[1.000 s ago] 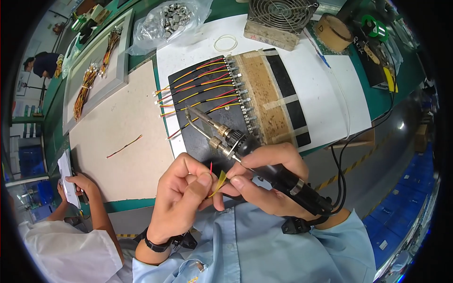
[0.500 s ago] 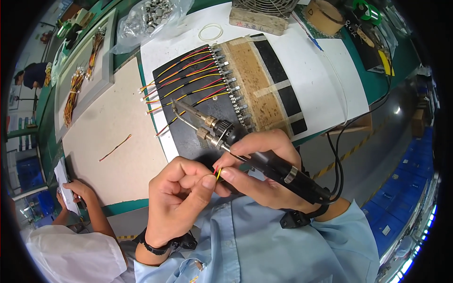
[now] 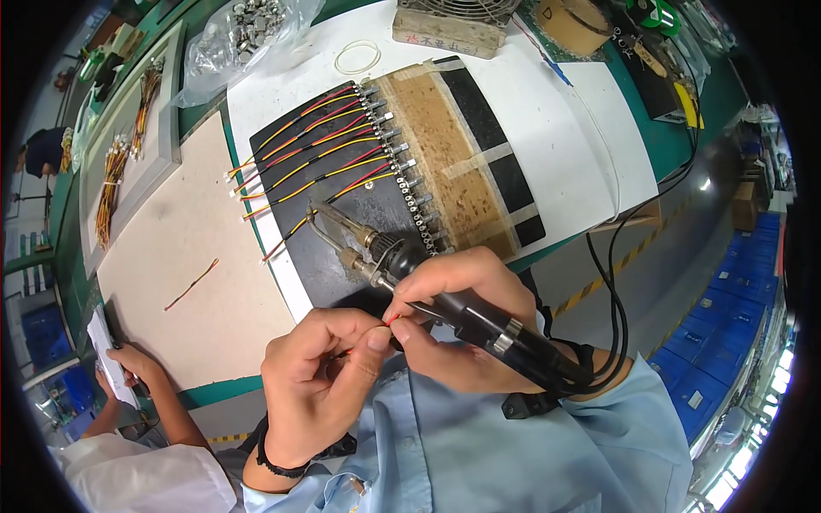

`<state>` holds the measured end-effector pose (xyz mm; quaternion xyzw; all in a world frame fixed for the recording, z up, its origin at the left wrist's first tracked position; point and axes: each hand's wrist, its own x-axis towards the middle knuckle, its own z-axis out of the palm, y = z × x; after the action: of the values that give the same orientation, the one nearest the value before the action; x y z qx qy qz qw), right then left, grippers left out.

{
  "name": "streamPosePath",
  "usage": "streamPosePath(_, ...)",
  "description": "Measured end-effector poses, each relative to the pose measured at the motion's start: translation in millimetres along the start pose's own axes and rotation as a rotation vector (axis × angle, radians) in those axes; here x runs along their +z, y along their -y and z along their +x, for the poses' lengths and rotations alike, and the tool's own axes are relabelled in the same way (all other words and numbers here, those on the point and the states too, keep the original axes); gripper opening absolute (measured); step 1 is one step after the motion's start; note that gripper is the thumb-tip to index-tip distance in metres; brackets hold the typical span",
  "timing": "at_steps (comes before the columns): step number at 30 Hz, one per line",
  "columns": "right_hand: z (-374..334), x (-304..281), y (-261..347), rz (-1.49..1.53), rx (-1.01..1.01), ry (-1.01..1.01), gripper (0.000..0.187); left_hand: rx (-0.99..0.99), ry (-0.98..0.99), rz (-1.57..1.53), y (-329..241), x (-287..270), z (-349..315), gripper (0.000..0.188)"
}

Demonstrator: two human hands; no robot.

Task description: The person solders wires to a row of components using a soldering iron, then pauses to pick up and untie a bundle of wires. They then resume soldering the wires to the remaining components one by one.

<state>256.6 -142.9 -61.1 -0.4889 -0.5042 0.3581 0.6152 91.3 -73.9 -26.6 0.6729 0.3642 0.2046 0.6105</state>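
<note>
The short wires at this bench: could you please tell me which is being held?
The wire showing red between the left hand and right hand; others lie on the black board, beige board or grey tray.

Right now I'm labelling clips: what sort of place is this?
Probably an electronics workshop: a soldering iron in the right hand, red and yellow wires on a black board, a bag of metal parts.
</note>
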Motion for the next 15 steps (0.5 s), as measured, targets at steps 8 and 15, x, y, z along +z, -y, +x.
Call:
streamPosePath(8, -2.1, 1.1, -2.1, 0.115, 0.047, -0.177, 0.032, -0.117, -0.033, -0.202, -5.6, 1.1, 8.2, 0.009)
streamPosePath(15, 5.2, -6.5, -5.9, 0.048, -0.020, -0.123, 0.044, -0.111, 0.002, -0.169, -7.1, 3.5, 21.5, 0.010)
